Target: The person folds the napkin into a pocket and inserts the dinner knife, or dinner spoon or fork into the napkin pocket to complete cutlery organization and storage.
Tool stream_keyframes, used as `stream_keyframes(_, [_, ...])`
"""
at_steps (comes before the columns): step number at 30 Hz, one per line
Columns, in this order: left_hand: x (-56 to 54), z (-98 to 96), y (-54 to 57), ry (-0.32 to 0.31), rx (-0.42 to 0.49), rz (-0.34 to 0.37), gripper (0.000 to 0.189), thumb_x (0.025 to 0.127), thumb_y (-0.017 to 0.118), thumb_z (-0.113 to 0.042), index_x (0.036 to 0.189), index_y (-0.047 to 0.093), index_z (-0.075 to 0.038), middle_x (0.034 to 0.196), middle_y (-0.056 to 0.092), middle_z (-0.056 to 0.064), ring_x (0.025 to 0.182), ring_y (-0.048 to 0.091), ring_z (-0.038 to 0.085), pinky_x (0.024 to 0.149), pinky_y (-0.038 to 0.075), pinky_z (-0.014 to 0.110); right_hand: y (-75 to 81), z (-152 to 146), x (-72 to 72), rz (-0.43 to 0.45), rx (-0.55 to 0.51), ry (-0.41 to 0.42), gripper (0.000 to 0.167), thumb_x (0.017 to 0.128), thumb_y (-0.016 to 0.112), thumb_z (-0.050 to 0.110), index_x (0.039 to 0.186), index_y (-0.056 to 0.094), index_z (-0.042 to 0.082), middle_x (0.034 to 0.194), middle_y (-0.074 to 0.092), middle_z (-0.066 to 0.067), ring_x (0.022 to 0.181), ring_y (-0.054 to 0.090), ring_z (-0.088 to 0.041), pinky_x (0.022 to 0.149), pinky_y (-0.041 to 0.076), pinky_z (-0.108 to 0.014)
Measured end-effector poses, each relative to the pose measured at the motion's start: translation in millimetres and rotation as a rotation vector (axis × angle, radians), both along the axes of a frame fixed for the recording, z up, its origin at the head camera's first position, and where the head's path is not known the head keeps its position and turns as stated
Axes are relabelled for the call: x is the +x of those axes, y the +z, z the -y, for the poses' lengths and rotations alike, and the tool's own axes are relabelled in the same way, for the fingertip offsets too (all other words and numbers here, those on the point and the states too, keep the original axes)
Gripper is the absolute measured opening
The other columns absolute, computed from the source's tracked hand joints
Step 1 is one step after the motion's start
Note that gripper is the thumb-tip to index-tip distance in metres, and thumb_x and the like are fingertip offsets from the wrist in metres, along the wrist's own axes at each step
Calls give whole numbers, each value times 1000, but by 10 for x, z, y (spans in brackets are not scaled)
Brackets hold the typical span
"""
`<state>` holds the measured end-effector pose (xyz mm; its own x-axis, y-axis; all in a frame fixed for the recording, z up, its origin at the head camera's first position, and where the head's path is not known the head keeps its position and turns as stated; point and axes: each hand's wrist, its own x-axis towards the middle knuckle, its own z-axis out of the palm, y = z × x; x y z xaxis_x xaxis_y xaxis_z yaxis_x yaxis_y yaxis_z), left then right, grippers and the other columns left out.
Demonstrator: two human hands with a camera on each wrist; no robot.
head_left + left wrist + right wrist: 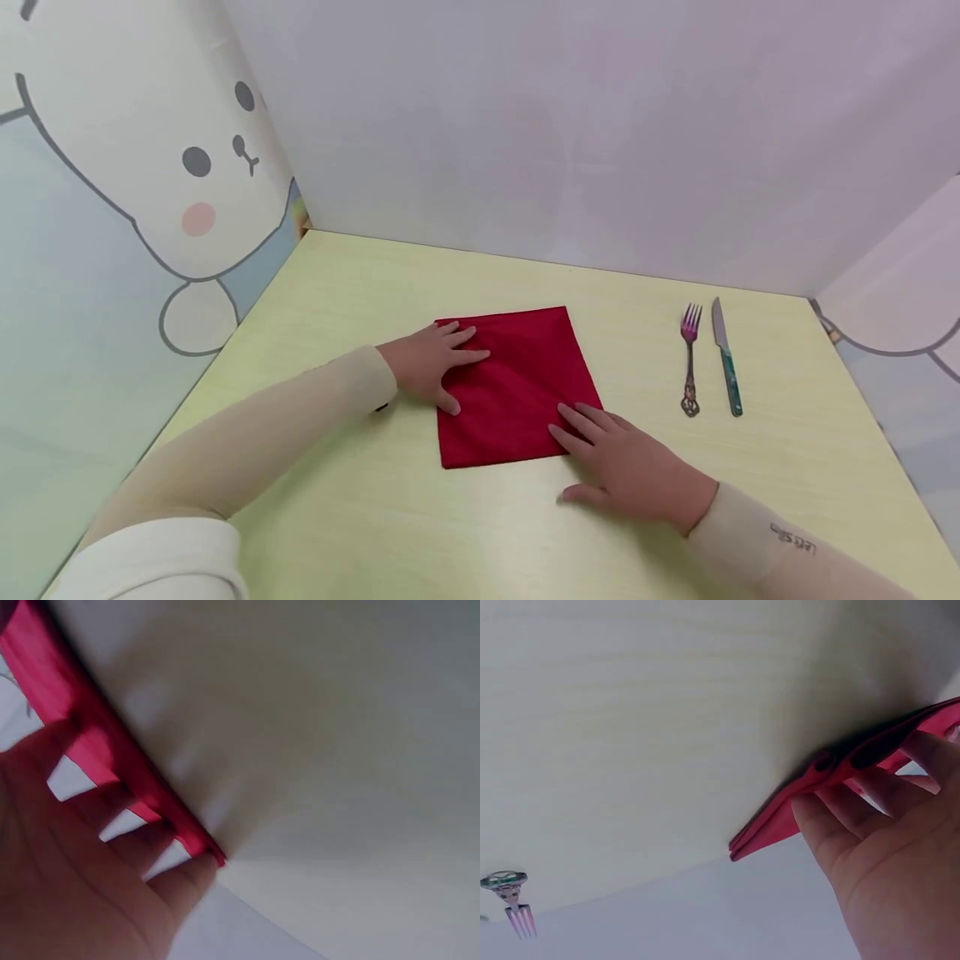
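A red cloth napkin (517, 375), folded into a square, lies flat on the pale yellow table (360, 533). In the head view my left hand (426, 362) rests on its left edge, fingers spread and straight. My right hand (630, 467) touches the lower right corner with its fingertips, the thumb apart on the table. Stacked layers show along the napkin's edge (780, 806) in the right wrist view, with a small gap between them near the fingers. The left wrist view shows the left hand (82, 855) with fingers laid over the napkin's edge (112, 750).
To the right of the napkin lie a fork (689, 358) with an ornate handle and a knife (726, 358) with a green handle, side by side, tips pointing away. A pale curtain (555, 133) rises behind the table, and a cartoon-printed cloth (150, 167) hangs at left.
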<state>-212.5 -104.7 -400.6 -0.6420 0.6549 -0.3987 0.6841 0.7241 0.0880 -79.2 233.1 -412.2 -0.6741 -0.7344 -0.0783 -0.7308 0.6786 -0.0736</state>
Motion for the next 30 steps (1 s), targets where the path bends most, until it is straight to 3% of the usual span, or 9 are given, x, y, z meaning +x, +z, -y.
stream_keyframes(7, [394,9,10,116,1,-48,94,90,67,-65,166,25,-27,170,17,14,155,12,42,123,15,58,-4,31,-257,-48,15,-43,91,94,54,73,157,44,8,158,43,-17,146,40,-36,113,40,-54])
stream_keyframes(13, [712,-59,9,183,46,-52,91,90,70,-61,164,32,-25,169,20,18,152,17,50,121,22,60,-7,109,-584,-62,58,-107,89,94,57,71,155,47,6,156,44,-21,145,40,-41,116,34,-57])
stream_keyframes(16, [864,-102,3,150,46,-63,88,89,72,-59,162,38,-23,167,25,18,150,22,50,119,29,56,6,152,-773,-16,78,-172,89,95,57,69,156,45,6,157,42,-23,146,37,-44,117,32,-58])
stream_keyframes(20, [1052,-152,-7,56,56,-114,82,89,73,-57,157,47,-19,163,36,16,147,32,44,117,36,50,-9,175,-1001,27,76,-223,89,95,59,66,159,40,8,161,37,-22,148,32,-45,118,30,-59])
stream_keyframes(26, [1281,-188,53,-42,49,-185,76,88,75,-55,151,54,-18,155,47,13,135,46,34,108,46,41,-99,199,-1179,56,79,-198,97,91,60,72,164,30,16,167,27,-16,154,20,-41,121,24,-58])
stream_keyframes(30, [1296,-198,54,-69,65,-194,72,89,74,-54,149,56,-18,153,50,11,130,50,32,104,48,38,-131,166,-1247,51,112,-148,101,88,54,80,166,26,20,169,23,-13,155,17,-39,121,24,-56])
